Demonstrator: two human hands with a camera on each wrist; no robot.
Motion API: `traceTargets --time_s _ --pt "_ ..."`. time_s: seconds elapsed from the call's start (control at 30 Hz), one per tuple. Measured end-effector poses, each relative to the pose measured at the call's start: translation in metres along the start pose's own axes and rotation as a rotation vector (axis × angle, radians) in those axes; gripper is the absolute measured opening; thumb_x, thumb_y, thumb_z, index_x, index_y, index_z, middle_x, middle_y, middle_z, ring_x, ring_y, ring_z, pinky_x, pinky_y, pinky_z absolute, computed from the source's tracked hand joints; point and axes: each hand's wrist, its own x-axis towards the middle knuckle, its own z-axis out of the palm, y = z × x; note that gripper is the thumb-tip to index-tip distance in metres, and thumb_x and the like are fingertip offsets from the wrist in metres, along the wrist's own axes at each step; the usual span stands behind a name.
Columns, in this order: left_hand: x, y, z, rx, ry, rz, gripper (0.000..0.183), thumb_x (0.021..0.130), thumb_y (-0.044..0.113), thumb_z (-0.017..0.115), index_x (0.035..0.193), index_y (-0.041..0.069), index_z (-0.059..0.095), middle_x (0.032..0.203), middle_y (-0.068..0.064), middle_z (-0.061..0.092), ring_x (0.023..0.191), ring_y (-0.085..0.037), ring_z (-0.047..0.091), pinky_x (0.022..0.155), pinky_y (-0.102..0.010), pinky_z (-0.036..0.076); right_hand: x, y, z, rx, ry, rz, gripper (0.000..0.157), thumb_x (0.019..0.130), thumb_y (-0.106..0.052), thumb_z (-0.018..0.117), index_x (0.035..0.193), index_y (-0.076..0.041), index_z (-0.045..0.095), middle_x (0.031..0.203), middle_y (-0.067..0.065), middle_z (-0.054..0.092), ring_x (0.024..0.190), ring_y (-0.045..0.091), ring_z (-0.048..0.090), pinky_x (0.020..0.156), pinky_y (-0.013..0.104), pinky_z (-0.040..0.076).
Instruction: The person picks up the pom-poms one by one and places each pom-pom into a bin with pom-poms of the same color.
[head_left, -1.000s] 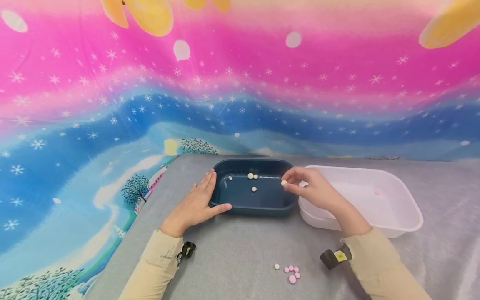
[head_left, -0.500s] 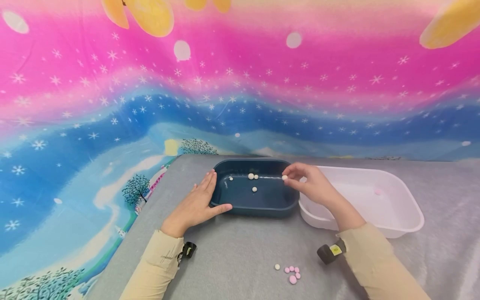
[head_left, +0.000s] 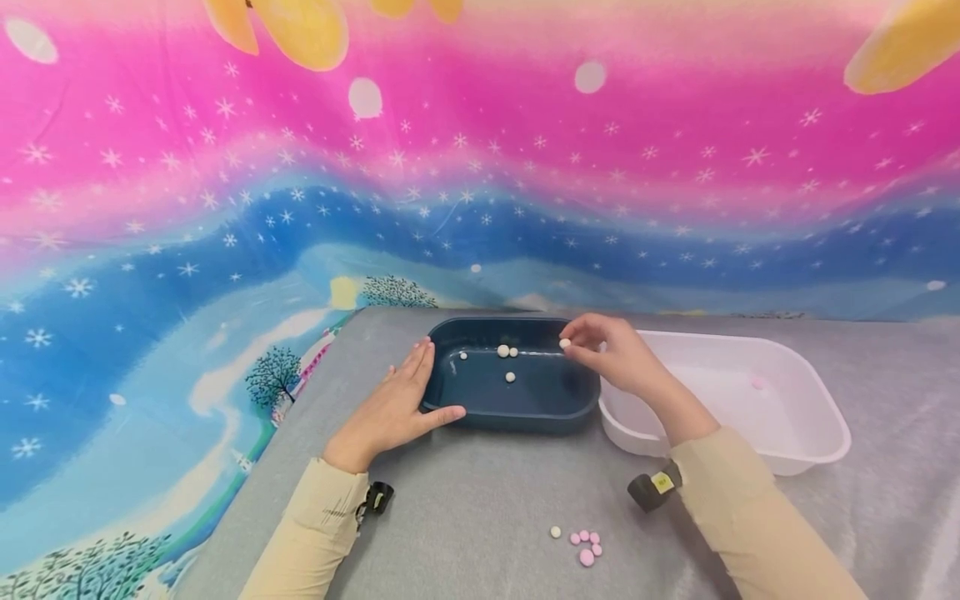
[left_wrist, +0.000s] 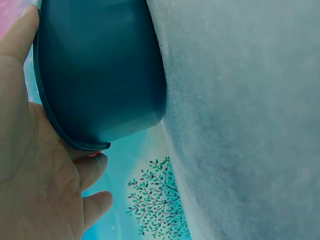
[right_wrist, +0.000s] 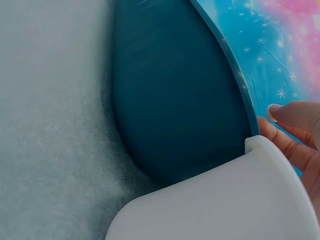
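Observation:
A dark blue basin (head_left: 540, 398) stands on the grey cloth with several small white balls inside, such as the larger one (head_left: 503, 352) near its far wall. My left hand (head_left: 386, 417) rests on the basin's left end, fingers along the rim and thumb over the near corner; the left wrist view shows its straight fingers by the rim. Over the basin's right end, my right hand (head_left: 626, 362) pinches a white ball (head_left: 565, 343) between thumb and fingertips. In the right wrist view that ball cannot be made out clearly beside the thumb (right_wrist: 295, 114).
Close against the blue basin's right side is a white basin (head_left: 813, 417) holding a pale pink ball (head_left: 757, 382). On the grey cloth (head_left: 465, 517) in front lie a white ball (head_left: 556, 532) and several pink balls (head_left: 587, 557). A patterned curtain (head_left: 480, 167) hangs behind.
My right hand has risen a little and shifted slightly left and away from me, still pinching the white ball. My left hand has stayed on the blue basin.

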Motion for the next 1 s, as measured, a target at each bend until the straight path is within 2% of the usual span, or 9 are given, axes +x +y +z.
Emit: traceTargets --time_s 0.57,0.87,1.0 --pt "-0.0001 0.0006 -0.0007 0.013 0.003 0.0 0.115 0.084 0.08 0.049 0.159 0.007 0.003 0.168 -0.01 0.002 0.156 -0.023 0.004 0.123 -0.058 0.016 0.008 0.0024 -0.0009 0.006 0.007 0.023 0.022 0.094 -0.008 0.064 0.114 -0.001 0.066 0.098 0.014 0.073 0.093 0.026 0.068 0.084 0.043 0.054" --pt "0.0 0.0009 -0.0007 0.017 0.003 0.002 0.114 0.084 0.08 0.049 0.159 0.006 0.004 0.168 -0.011 0.002 0.156 -0.023 0.004 0.123 -0.058 0.016 0.0057 0.0003 -0.0016 0.007 0.023 0.069 0.026 0.096 -0.009 0.062 0.12 0.0 0.063 0.104 0.017 0.073 0.1 0.031 0.067 0.088 0.048 0.055" --pt "-0.0003 0.0012 -0.0008 0.015 -0.001 -0.001 0.114 0.084 0.08 0.049 0.159 0.006 0.004 0.168 -0.009 0.001 0.156 -0.023 0.004 0.123 -0.057 0.016 0.0035 0.0006 -0.0012 0.002 0.028 0.059 0.025 0.095 -0.009 0.063 0.118 0.0 0.064 0.104 0.018 0.072 0.098 0.03 0.067 0.086 0.046 0.055"
